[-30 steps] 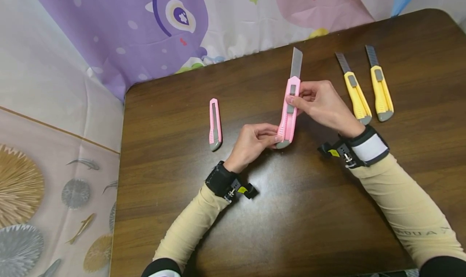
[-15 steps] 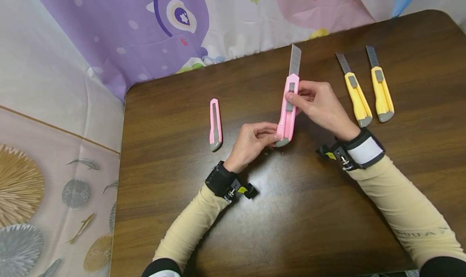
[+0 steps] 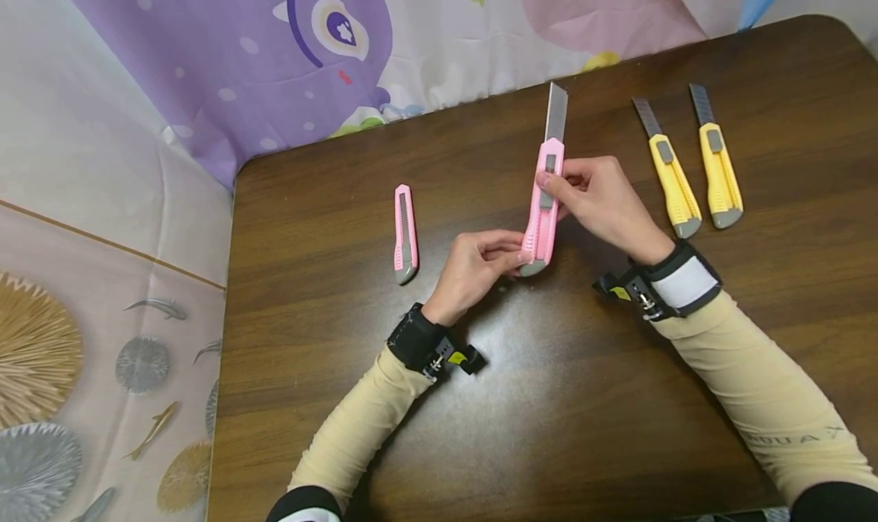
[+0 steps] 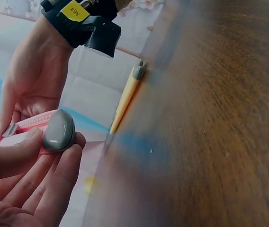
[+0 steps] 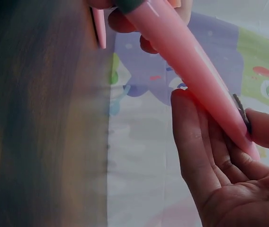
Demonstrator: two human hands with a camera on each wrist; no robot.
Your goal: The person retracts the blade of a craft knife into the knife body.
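Both hands hold a pink box cutter (image 3: 543, 221) above the table, its blade extended and pointing away. My left hand (image 3: 475, 270) pinches its lower end by the grey end cap (image 4: 59, 131), thumb on one face and fingers behind. Around the upper handle, my right hand (image 3: 607, 202) has its thumb on the grey slider, with the fingers behind the handle, as the right wrist view also shows. A second pink box cutter (image 3: 406, 236) lies to the left of the hands, no blade showing.
Two yellow box cutters (image 3: 675, 187) (image 3: 720, 175) lie side by side at the right, blades extended toward the back. The brown wooden table (image 3: 309, 369) ends at the back against a patterned curtain (image 3: 446, 42).
The right hand and its thumb on the slider have shifted slightly down and left; the held box cutter has tilted a little more upright. The left hand stays almost still.
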